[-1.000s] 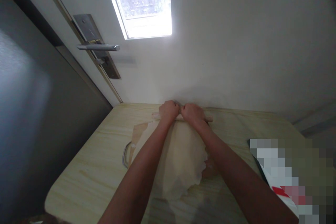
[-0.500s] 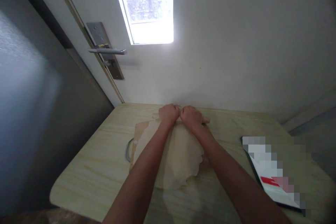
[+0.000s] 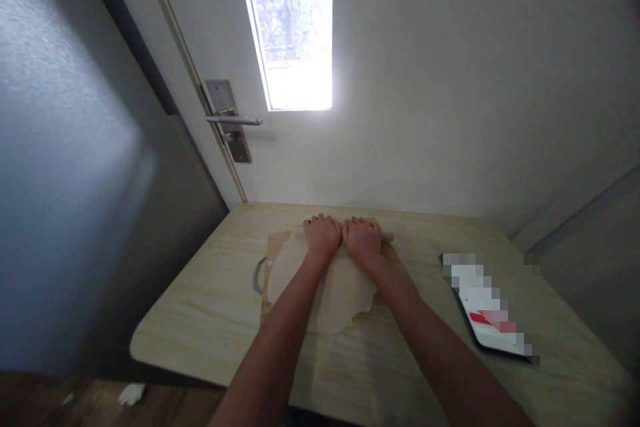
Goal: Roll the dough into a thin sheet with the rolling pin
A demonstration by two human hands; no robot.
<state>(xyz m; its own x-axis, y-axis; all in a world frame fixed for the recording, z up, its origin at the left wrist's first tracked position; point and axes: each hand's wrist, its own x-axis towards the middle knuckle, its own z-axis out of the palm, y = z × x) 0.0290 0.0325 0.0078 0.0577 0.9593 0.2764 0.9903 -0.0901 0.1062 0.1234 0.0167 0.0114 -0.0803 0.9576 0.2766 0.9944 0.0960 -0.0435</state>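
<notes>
A thin sheet of pale dough (image 3: 336,293) lies spread over a wooden board (image 3: 273,243) on a light wooden table (image 3: 200,307). At the dough's far edge a wooden rolling pin (image 3: 387,237) lies crosswise, mostly hidden under my hands. My left hand (image 3: 322,235) and my right hand (image 3: 362,237) sit side by side on the pin's middle, fingers curled over it and pressing down. Only the pin's right tip shows clearly.
A metal handle (image 3: 257,275) sticks out at the board's left side. A dark tablet or phone (image 3: 485,310), partly blurred, lies on the table's right half. Behind the table stands a white door (image 3: 425,80) with a lever handle (image 3: 235,121) and a narrow window.
My head has pulled back and tilted, so the table and hands look smaller and lower. My hands and the rolling pin have drawn slightly toward me over the dough's far edge.
</notes>
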